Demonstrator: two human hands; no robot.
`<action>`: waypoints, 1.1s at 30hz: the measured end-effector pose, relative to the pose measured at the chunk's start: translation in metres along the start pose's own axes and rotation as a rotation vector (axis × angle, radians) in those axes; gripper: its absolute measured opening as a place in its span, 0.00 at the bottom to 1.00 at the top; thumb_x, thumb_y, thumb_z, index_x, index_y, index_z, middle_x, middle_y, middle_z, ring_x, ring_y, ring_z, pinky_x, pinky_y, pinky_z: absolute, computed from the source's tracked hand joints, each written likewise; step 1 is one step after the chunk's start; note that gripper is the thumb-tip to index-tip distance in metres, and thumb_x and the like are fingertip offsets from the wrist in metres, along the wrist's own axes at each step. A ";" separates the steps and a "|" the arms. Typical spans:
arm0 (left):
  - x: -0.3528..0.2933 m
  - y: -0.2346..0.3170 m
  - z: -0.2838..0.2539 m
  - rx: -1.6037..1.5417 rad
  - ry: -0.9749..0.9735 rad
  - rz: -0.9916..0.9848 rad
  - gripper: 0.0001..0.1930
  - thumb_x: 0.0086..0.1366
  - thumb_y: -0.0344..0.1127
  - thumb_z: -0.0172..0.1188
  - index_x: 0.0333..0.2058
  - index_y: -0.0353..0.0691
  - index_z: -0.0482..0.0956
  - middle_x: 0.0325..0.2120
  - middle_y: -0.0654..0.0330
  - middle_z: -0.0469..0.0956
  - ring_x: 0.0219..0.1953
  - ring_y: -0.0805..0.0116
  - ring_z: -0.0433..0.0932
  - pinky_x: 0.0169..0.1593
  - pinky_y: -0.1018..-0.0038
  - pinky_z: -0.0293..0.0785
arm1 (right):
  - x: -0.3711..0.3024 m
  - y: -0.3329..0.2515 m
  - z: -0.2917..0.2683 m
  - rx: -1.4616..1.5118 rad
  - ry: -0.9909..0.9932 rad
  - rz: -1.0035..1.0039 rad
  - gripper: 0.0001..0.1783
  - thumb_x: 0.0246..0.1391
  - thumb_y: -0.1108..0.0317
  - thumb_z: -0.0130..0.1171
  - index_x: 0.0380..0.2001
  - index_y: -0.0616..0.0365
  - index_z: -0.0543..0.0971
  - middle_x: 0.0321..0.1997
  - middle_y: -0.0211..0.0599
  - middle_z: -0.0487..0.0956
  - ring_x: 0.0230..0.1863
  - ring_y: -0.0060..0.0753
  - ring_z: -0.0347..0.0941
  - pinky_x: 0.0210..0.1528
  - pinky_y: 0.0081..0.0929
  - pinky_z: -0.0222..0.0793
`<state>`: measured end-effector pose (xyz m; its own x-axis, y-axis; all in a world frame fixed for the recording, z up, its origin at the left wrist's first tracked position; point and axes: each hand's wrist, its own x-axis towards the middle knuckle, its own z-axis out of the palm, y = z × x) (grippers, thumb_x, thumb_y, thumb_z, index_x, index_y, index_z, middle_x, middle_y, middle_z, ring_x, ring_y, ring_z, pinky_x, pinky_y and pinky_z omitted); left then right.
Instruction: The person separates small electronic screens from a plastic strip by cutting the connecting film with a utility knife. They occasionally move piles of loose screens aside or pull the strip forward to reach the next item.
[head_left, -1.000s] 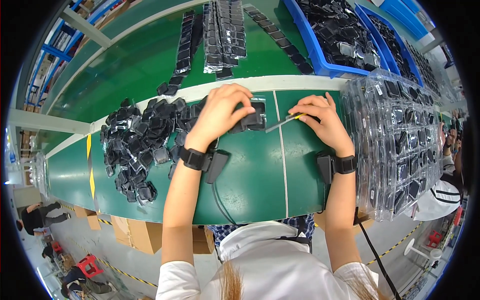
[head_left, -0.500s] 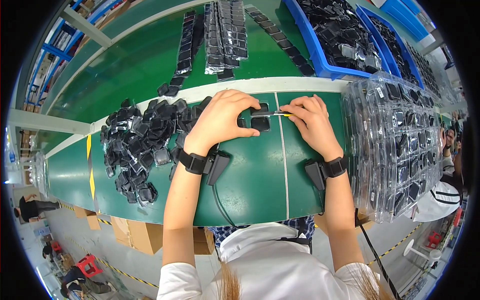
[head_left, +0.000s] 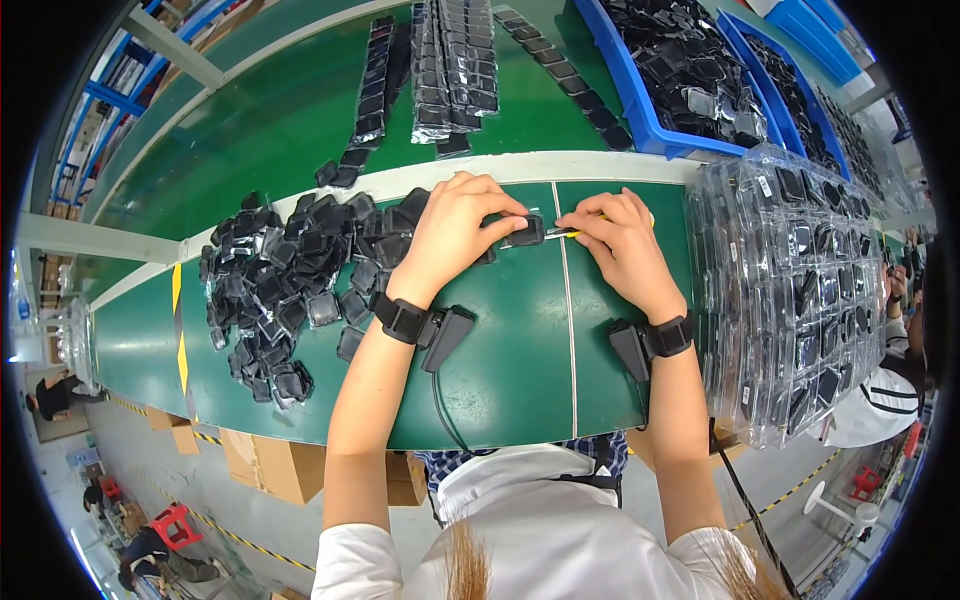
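Observation:
My left hand pinches a small black square piece in clear film between thumb and fingertips, a little above the green bench. In my right hand is a slim yellow-handled cutter knife. Its thin metal blade points left, close to the right edge of the square piece; whether they touch I cannot tell. Left of my left hand spreads a heap of similar loose black square pieces. Part of the knife's handle is hidden by my right fingers.
Strips of joined black squares lie beyond the bench's pale rail. Blue bins full of black pieces stand at the far right. Stacked clear plastic trays rise right of my right arm. Wrist-worn black devices trail cables.
Two joined squares with the blade across them were at my left fingers; now one square shows there. The blade has drawn back right, and my left hand has shifted slightly right.

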<state>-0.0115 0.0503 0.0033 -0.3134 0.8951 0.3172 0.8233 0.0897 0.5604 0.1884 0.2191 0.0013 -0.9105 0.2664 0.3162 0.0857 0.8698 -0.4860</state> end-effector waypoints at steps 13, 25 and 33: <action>0.002 -0.011 -0.001 -0.067 -0.011 0.054 0.08 0.57 0.40 0.74 0.35 0.47 0.91 0.33 0.64 0.85 0.44 0.60 0.78 0.54 0.63 0.72 | 0.007 0.010 -0.010 0.066 -0.102 -0.061 0.15 0.57 0.75 0.65 0.45 0.45 0.87 0.47 0.26 0.79 0.58 0.33 0.74 0.79 0.55 0.44; -0.015 0.031 0.004 0.131 0.079 0.196 0.16 0.56 0.42 0.69 0.44 0.51 0.82 0.50 0.62 0.76 0.60 0.57 0.73 0.75 0.44 0.52 | 0.001 0.029 -0.015 0.170 0.250 0.048 0.14 0.60 0.77 0.61 0.48 0.55 0.85 0.49 0.41 0.79 0.54 0.48 0.74 0.60 0.39 0.66; -0.037 -0.002 0.002 0.352 0.213 0.104 0.09 0.60 0.34 0.64 0.38 0.44 0.76 0.38 0.58 0.73 0.48 0.54 0.73 0.56 0.58 0.74 | 0.003 0.027 -0.015 0.063 0.222 0.036 0.15 0.60 0.79 0.59 0.49 0.57 0.83 0.50 0.43 0.79 0.55 0.48 0.74 0.63 0.39 0.65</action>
<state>-0.0001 0.0178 -0.0114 -0.2809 0.8002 0.5298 0.9554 0.1808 0.2335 0.1936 0.2496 0.0012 -0.7954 0.3874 0.4661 0.0842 0.8322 -0.5480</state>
